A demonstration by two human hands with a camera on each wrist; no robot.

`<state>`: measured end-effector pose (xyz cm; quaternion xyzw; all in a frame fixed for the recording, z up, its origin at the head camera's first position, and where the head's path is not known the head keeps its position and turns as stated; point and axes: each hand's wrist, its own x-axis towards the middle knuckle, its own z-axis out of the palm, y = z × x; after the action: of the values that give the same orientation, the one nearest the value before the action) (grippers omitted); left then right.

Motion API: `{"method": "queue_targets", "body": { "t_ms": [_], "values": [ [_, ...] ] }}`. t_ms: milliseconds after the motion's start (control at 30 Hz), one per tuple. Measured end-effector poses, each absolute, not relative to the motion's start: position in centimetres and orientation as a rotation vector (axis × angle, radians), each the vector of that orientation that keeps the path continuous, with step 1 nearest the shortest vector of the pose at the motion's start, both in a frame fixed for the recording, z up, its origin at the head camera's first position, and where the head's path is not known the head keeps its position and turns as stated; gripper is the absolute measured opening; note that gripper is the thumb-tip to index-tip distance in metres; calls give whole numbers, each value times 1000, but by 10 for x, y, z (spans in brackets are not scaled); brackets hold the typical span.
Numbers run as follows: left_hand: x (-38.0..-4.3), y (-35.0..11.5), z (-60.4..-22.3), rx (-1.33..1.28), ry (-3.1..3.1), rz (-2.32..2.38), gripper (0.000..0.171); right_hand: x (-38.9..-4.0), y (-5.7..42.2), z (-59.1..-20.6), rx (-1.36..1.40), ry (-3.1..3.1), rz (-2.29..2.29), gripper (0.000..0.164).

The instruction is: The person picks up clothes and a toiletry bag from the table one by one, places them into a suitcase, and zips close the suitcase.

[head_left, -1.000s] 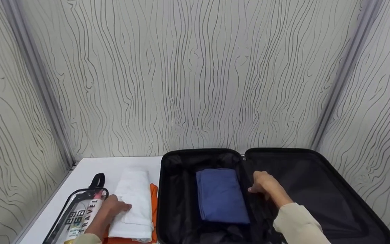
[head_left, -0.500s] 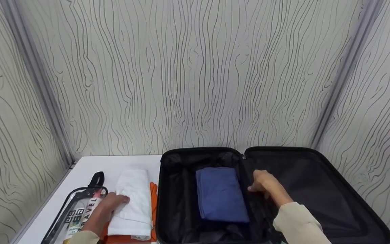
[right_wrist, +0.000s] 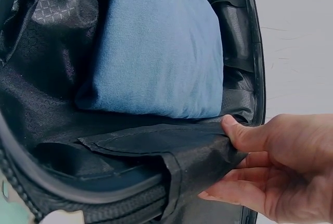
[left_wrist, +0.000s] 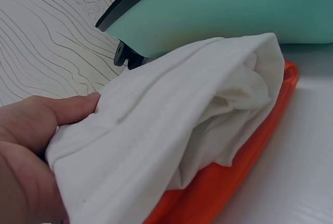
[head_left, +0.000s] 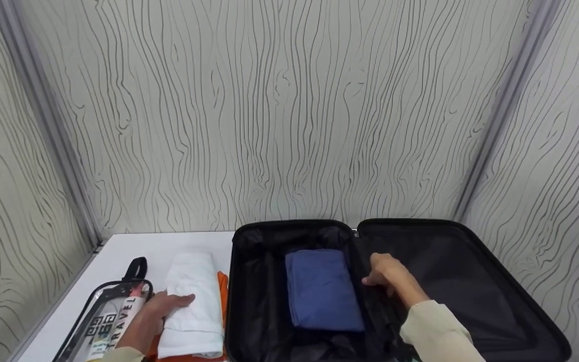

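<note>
A folded white cloth [head_left: 194,306] lies on a folded orange cloth [left_wrist: 208,193] to the left of an open suitcase. My left hand [head_left: 161,307] grips its near left side, the thumb on top and the other fingers hidden beneath the fabric; loose folds gape at its right end in the left wrist view. Inside the suitcase's left half [head_left: 257,301] rests a folded blue cloth [head_left: 322,291]. My right hand [right_wrist: 283,161] pinches the black lining flap [right_wrist: 203,156] along the hinge side, thumb above and fingers below, close beside the blue cloth.
A clear pouch [head_left: 101,322] with bottles and a "TRAVEL" print stands left of my left hand, its black strap [head_left: 136,269] toward the back. The suitcase's right half [head_left: 460,281] lies opened out flat. Its outer shell [left_wrist: 223,10] is mint green. Patterned panels [head_left: 289,115] enclose the white table [head_left: 118,246].
The head view has shifted slightly, moving everything a little left. My left hand reaches slightly farther over the white cloth. The right hand keeps its place at the flap.
</note>
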<state>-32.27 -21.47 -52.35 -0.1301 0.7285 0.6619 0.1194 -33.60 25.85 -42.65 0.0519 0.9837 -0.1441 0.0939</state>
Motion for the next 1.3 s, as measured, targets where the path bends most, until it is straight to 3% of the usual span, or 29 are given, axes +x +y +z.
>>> {"method": "queue_targets", "body": {
  "t_ms": [400, 867, 1300],
  "values": [
    [-318, -217, -513, -316, 2070, 2045, 82, -336, 255, -421, 116, 2921, -429, 25],
    [-320, -210, -486, -155, 2091, 2192, 46, -336, 258, -422, 90, 2919, -426, 24],
    [-312, -209, -462, 37, 2081, 2183, 44, -335, 262, -427, 114, 2918, -444, 25]
  ]
}}
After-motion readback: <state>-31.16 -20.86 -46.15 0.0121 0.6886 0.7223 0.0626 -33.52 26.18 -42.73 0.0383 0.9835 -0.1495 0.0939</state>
